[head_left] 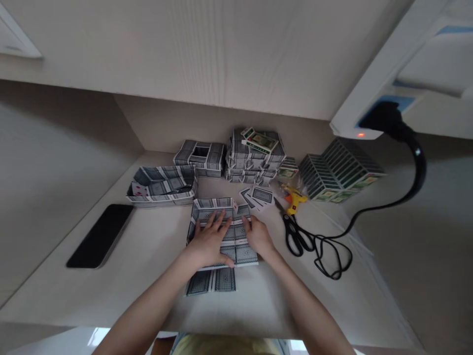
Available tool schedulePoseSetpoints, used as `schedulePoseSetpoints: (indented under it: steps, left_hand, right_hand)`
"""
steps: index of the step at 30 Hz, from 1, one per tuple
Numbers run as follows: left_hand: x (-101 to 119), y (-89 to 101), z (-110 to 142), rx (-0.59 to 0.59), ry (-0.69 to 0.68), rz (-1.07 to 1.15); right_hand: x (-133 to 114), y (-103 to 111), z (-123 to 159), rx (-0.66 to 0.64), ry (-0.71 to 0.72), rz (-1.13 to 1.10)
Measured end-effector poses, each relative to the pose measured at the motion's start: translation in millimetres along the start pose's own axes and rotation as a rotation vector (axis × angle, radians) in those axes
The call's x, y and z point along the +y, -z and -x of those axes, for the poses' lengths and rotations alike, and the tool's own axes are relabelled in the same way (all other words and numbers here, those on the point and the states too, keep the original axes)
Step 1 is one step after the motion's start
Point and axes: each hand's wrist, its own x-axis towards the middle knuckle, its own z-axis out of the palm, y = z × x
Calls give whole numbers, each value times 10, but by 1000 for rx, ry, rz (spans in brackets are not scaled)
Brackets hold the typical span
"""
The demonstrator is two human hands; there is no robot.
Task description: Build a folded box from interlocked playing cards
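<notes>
A box-like piece built from patterned playing cards [244, 252] lies on the desk in front of me, with low walls standing at its back and left. My left hand [211, 244] rests flat on it, fingers spread and thumb pointing right. At the right edge, my right hand [257, 237] has its fingers bent around the card flap; its fingertips are partly hidden. Two card backs [224, 280] stick out flat at the front side. Just behind the piece lie several loose playing cards [262, 195].
Card-built boxes stand behind: an open tray [162, 190], a box with an opening [200, 157] and a stack [254, 160]. Card packs [332, 172] stand back right. A yellow glue gun [294, 199], black scissors [293, 236] and cable [334, 261] lie right; a phone [100, 236] left.
</notes>
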Motion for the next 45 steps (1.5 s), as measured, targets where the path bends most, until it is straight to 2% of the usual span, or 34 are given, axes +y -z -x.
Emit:
schedulePoseSetpoints:
  steps: [4,15,36,39,42,45]
  left_hand:
    - [3,9,3,-24,-4,16]
    - [-3,-12,-16,5,-25,38]
    - [-11,-20,-12,-11,-27,45]
    - [-7,-24,-19,-13,-35,34]
    - [-3,-20,-20,-23,-43,18]
    - [-15,10,-4,-42,-43,30]
  right_hand:
    - [26,23,17,22,-10,21]
    - [156,15,26,130,54,-108]
    - [272,41,8,117,63,-222]
    - [283,38,-11,117,71,-306]
    - [248,47,-5,72,35,-522]
    - [164,101,50,-144,-48,-901]
